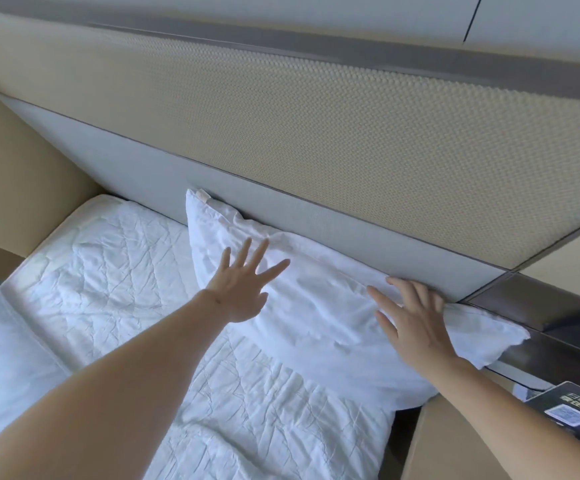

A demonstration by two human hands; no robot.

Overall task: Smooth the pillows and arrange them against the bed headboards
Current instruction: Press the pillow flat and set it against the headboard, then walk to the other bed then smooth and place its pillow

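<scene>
A white pillow [316,306] leans against the grey padded headboard [143,168], on a white quilted mattress cover [115,271]. My left hand [243,285] lies flat on the pillow's left half with fingers spread. My right hand [413,320] presses flat on the pillow's right upper edge, next to the headboard. The pillow's right corner hangs over the bedside unit. A second white pillow or folded bedding [1,341] lies at the left edge, only partly in view.
A beige textured wall panel [351,126] runs above the headboard. A dark glossy bedside ledge [541,327] sits at the right, with a black printed card [579,410] below it. A tan wooden surface [455,441] borders the bed's right side.
</scene>
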